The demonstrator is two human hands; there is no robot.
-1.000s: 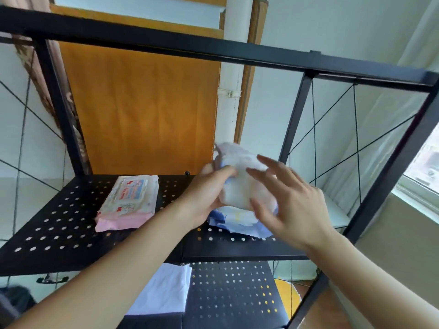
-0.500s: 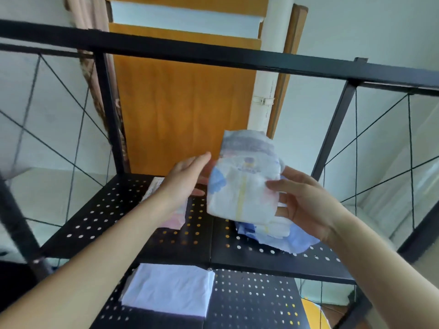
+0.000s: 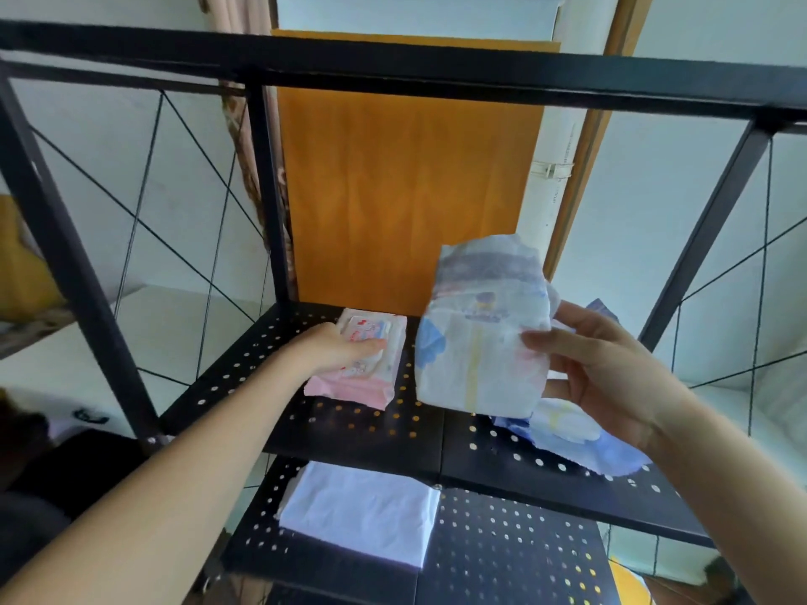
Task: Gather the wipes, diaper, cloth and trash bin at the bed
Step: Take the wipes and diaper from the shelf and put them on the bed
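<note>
My right hand (image 3: 607,377) holds a folded white diaper (image 3: 480,342) with blue and yellow print, lifted upright above the black perforated shelf (image 3: 349,425). My left hand (image 3: 340,349) rests on top of a pink pack of wipes (image 3: 367,364) lying on that shelf, fingers curled over its lid. A second diaper or its blue wrapper (image 3: 581,438) lies on the shelf under my right hand. A folded white cloth (image 3: 362,513) lies on the lower shelf. No trash bin is in view.
The black metal rack has a top bar (image 3: 393,76), upright posts (image 3: 266,189) and thin cross wires on the sides. An orange door (image 3: 401,198) stands behind it. Dark items lie on the floor at the lower left.
My left hand let go of the diaper and moved left onto the wipes pack. My right hand keeps the diaper, shifted right. The view has turned, showing more of the rack's left side.
</note>
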